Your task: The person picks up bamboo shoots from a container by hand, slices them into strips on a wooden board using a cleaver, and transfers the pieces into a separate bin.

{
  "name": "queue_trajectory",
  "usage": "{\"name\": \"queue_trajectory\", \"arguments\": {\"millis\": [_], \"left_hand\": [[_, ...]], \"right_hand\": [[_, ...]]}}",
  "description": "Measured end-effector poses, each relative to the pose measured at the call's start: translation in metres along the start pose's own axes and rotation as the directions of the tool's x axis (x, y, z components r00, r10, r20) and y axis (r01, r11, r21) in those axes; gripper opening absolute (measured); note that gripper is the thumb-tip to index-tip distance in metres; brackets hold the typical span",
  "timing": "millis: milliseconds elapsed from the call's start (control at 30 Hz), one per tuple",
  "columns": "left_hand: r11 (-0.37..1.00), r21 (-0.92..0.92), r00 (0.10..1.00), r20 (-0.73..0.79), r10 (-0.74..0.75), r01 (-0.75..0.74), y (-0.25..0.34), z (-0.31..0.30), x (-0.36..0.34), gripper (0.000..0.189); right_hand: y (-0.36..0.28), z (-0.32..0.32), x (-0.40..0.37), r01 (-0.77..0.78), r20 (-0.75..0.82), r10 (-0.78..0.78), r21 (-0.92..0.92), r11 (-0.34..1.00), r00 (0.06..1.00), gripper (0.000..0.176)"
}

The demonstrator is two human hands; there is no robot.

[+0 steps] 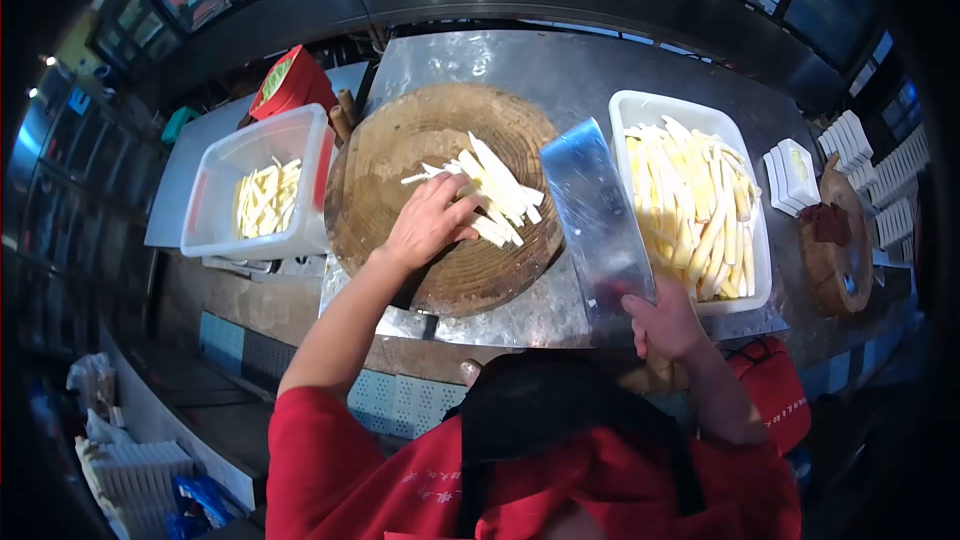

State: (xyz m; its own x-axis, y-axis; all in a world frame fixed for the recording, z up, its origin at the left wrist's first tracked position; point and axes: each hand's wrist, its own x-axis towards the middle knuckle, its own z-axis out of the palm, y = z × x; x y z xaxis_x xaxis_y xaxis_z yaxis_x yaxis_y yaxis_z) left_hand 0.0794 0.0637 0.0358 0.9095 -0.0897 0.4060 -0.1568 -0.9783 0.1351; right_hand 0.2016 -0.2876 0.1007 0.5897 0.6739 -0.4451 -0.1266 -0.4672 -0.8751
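Cut pale strips (498, 190), which look like bamboo shoot, lie in a loose pile on a round wooden chopping block (400, 130). My left hand (437, 220) rests on the near left side of the pile, its fingers curled over some strips; the fingertips are partly hidden. In my right hand (662, 325) is the handle of a broad cleaver (600, 220). Its wide blade is raised just right of the block, apart from the strips. Beside the blade, a white tub (762, 270) is heaped with long whole pale yellow stalks (695, 200).
Left of the block stands a clear plastic bin (215, 195) with cut strips (268, 198) inside. Behind it is a red container (300, 82). Small white trays (790, 178) and another wooden block (835, 250) are at the right of the metal table (560, 70).
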Motion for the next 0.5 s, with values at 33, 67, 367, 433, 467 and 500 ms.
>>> {"name": "queue_trajectory", "arguments": {"millis": [33,67,367,433,467,500], "left_hand": [[1.0,0.003,1.0,-0.005,0.013,-0.013,-0.007,0.002,0.014,0.053],[0.996,0.004,0.995,0.033,0.092,-0.092,-0.013,0.004,0.028,0.06],[0.99,-0.079,0.993,0.009,0.114,-0.113,-0.034,0.037,0.044,0.069],[0.999,0.033,0.999,-0.048,-0.013,0.015,-0.021,0.034,0.037,0.064],[0.999,0.028,0.997,-0.07,-0.041,0.043,-0.021,0.038,0.035,0.062],[0.997,0.015,0.993,-0.087,-0.074,0.076,-0.021,0.042,0.033,0.059]], "right_hand": [[0.007,0.0,-0.002,0.008,-0.011,-0.008,0.004,1.0,1.0,0.016],[0.013,0.0,-0.004,-0.053,-0.03,0.054,0.047,0.997,0.998,0.016],[0.046,0.027,0.006,-0.126,0.008,0.13,0.307,0.943,0.991,0.014],[0.043,0.039,0.015,-0.12,0.049,0.112,0.212,0.97,0.992,0.013],[0.044,0.044,0.021,-0.079,0.073,0.064,0.229,0.97,0.995,0.013],[0.046,0.05,0.028,-0.048,0.101,0.024,0.245,0.968,0.995,0.014]]}}
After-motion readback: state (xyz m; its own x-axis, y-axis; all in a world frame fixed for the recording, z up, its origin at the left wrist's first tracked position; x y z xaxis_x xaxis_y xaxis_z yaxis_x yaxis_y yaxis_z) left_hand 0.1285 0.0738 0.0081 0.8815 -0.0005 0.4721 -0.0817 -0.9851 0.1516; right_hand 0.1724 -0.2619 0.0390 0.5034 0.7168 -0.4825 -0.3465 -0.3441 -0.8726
